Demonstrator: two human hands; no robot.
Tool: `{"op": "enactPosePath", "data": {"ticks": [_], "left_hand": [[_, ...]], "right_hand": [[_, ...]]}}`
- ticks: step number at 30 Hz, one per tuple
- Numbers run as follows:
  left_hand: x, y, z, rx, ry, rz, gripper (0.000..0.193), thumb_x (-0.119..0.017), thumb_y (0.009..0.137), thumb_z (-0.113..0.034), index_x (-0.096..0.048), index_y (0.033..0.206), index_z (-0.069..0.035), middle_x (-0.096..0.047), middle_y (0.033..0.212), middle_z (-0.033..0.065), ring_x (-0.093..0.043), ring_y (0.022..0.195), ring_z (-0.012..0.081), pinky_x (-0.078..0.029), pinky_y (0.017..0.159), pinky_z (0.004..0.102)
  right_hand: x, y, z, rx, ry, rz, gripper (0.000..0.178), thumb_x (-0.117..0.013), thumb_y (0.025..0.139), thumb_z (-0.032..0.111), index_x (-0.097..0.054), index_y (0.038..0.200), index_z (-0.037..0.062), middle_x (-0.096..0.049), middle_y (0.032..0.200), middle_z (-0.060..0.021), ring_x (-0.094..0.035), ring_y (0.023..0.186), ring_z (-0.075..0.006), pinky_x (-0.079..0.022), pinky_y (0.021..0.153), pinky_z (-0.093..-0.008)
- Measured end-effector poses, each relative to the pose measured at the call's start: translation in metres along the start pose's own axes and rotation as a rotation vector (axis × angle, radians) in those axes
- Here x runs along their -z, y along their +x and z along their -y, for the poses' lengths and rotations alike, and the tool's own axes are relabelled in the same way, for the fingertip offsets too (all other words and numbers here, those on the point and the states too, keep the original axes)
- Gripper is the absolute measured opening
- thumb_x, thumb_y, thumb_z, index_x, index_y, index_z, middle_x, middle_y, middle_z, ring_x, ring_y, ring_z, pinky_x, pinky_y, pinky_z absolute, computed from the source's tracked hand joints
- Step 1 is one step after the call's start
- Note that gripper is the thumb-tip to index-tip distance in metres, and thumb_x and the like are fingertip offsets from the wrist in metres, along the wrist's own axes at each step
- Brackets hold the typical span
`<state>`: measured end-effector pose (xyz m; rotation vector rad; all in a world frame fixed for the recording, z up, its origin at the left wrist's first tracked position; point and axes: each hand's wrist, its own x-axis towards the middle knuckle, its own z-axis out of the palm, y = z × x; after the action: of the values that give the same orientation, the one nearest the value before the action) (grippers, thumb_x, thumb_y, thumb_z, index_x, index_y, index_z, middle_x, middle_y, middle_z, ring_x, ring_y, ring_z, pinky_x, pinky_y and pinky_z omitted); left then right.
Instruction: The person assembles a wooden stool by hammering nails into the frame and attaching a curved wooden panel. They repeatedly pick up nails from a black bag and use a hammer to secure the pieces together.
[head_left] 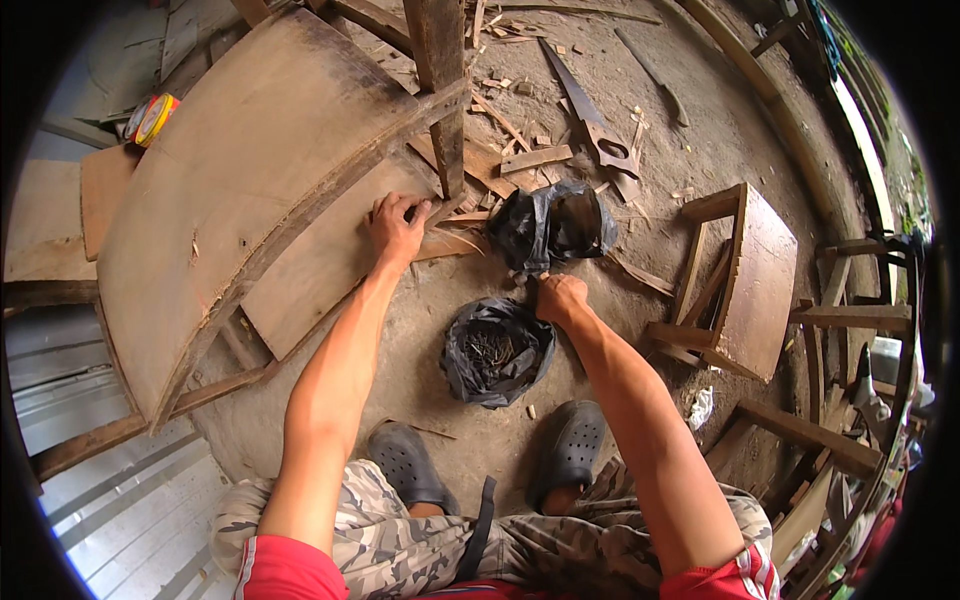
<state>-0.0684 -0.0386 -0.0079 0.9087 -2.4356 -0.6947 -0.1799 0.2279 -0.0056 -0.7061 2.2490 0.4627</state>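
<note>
My left hand point(398, 230) rests at the lower rail of a wooden furniture frame, beside its upright leg point(446, 150). Its fingers are curled with thumb and forefinger near each other; anything between them is too small to make out. My right hand point(562, 298) is closed in a fist around what looks like a hammer point(530, 277), its dark head showing and its handle mostly hidden. Just below stands an open black plastic bag point(455, 360) holding many nails point(492, 348). Another black plastic bag point(548, 225) lies beyond my right fist.
A large curved wooden panel point(240, 150) fills the left side, with a yellow-and-red tin point(155, 120) behind it. A handsaw point(590, 120), a long blade point(655, 80) and wood scraps lie on the dirt floor. On the right are a small wooden stool point(755, 285) and stacked timber point(850, 318).
</note>
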Motion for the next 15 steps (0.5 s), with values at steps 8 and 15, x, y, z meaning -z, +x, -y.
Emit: {"op": "enactPosePath", "data": {"ticks": [8,15], "left_hand": [[0.001,-0.002,-0.003,-0.038,0.012,-0.008,0.023,-0.070,0.088,-0.042,-0.075,0.094,-0.021,-0.067,0.104,-0.0066,-0.057,0.105,0.0206,-0.037,0.097,0.0466],[0.005,-0.001,-0.004,-0.032,-0.019,-0.019,0.021,-0.069,0.089,-0.041,-0.075,0.095,-0.021,-0.068,0.105,-0.0059,-0.058,0.106,0.0210,-0.038,0.098,0.0472]], "right_hand": [[0.000,-0.026,0.000,-0.061,0.098,-0.088,0.033,-0.069,0.084,0.021,-0.070,0.113,0.0055,-0.072,0.114,-0.0111,-0.072,0.100,-0.0261,-0.060,0.076,-0.0387],[-0.027,-0.074,-0.028,0.022,0.514,-0.384,0.031,-0.057,0.086,0.026,-0.056,0.101,-0.0010,-0.068,0.098,-0.0305,-0.067,0.093,-0.0459,-0.054,0.081,-0.0530]]}}
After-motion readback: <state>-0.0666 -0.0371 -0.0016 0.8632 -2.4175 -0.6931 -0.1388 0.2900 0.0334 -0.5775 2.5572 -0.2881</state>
